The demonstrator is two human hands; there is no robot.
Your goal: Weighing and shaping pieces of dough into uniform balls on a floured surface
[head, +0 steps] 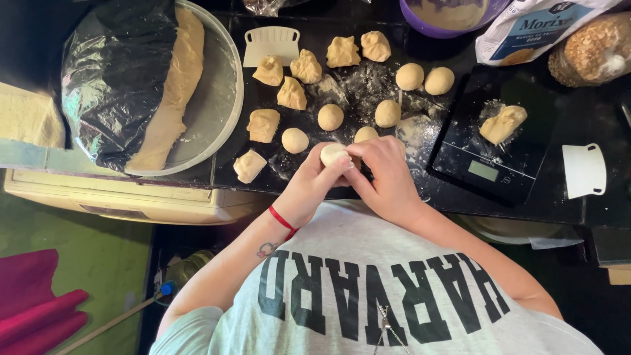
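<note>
Both hands are clamped together on one dough ball [332,154], pale, smooth and rounded: the left hand [309,187] cups it from below while the right hand [388,174] presses its side, just above the dark worktop [591,118] edge, near other rolled dough balls [330,117].

Both hands [351,177] together (fingers [374,150] curled)

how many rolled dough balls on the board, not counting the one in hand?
6 rolled dough balls: two at the back right, two mid-board, one front left, one partly behind the right hand. The hands may hide more.
</note>
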